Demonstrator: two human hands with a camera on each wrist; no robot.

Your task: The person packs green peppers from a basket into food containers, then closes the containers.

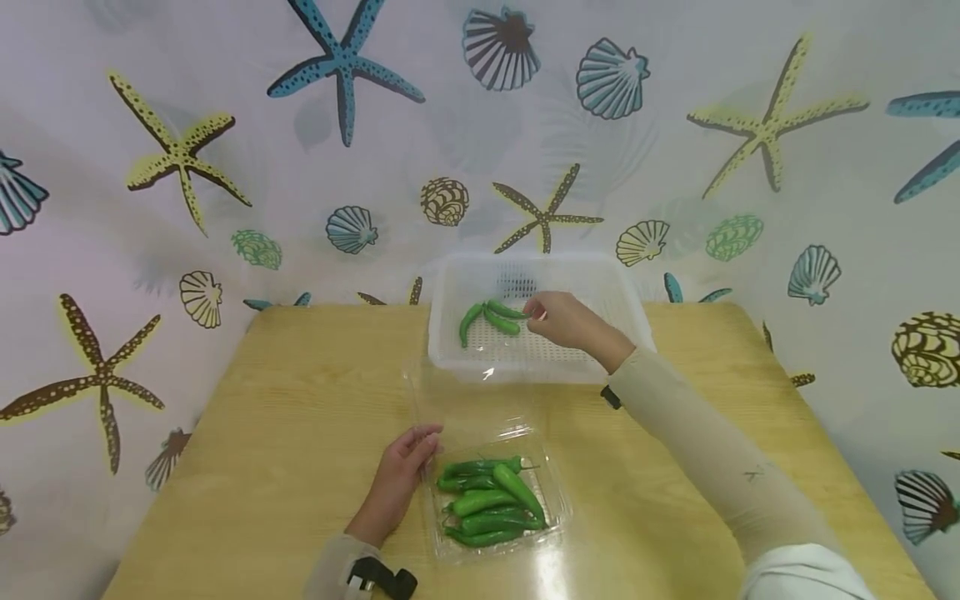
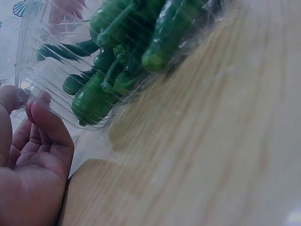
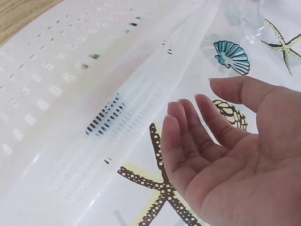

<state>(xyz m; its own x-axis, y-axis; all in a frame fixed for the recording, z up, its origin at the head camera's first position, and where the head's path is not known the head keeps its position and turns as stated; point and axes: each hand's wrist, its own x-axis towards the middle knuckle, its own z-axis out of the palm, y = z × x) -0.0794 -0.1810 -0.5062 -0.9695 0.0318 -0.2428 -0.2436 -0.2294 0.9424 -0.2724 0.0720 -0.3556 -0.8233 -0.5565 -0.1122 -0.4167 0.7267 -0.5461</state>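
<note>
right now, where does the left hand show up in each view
Head: left hand lower, slightly left of centre, at the clear box.
Left wrist: lower left, touching the box's edge.
Right wrist: not in it.
Shared landmark: shell-patterned backdrop, in all three views.

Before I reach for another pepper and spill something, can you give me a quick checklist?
1. Right hand free: ok, no pepper in it; it is over the white plastic basket.
2. Left hand steadying the clear clamshell: ok, it pinches the edge, though how firmly I cannot tell.
3. Clamshell lid open: ok, folded back toward the basket.
4. Lid clear of the basket: cannot tell, the clear plastic hides whether they touch.
5. Transfer finished: not ok, several green chili peppers lie in the clamshell, three in the basket.
</note>
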